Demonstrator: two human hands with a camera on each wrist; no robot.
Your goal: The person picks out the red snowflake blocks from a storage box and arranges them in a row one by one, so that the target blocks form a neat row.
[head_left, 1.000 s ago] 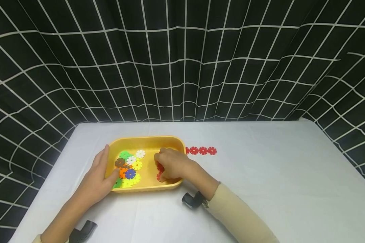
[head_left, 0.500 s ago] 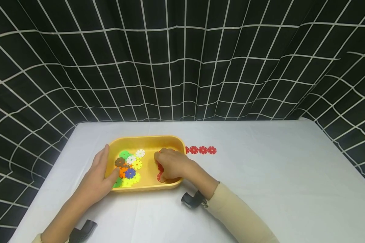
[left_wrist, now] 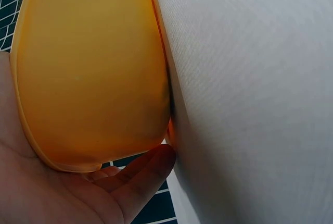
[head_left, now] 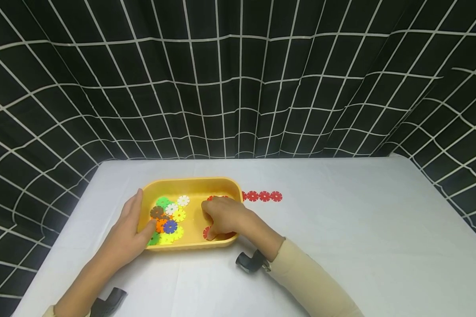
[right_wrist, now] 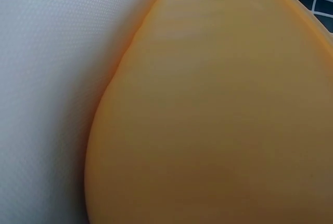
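A yellow plastic tray (head_left: 192, 240) holds notched, flower-shaped building discs. My left hand (head_left: 128, 231) grips its left end, thumb over the rim and fingers against the outer wall; the left wrist view shows the fingertips low on the tray wall (left_wrist: 93, 67). My right hand (head_left: 224, 215) reaches over the right rim, fingers bent down over red discs (head_left: 207, 232). The palm hides its fingertips, so I cannot tell whether they pinch a disc. More red discs (head_left: 212, 198) peek out beyond the knuckles. In the right wrist view the outer tray wall (right_wrist: 208, 104) fills most of the picture.
Mixed green, white, yellow, brown, orange and blue discs (head_left: 169, 226) lie in the tray's left half. On the white table (head_left: 341, 229), a row of red discs (head_left: 264, 196) extends from behind the tray's right end. A black grid-patterned curtain (head_left: 238, 88) hangs behind.
Under my right hand the red discs have shifted: one between fingers and thumb has gone from sight, and others now show beyond the knuckles. The left hand and the tray stay put.
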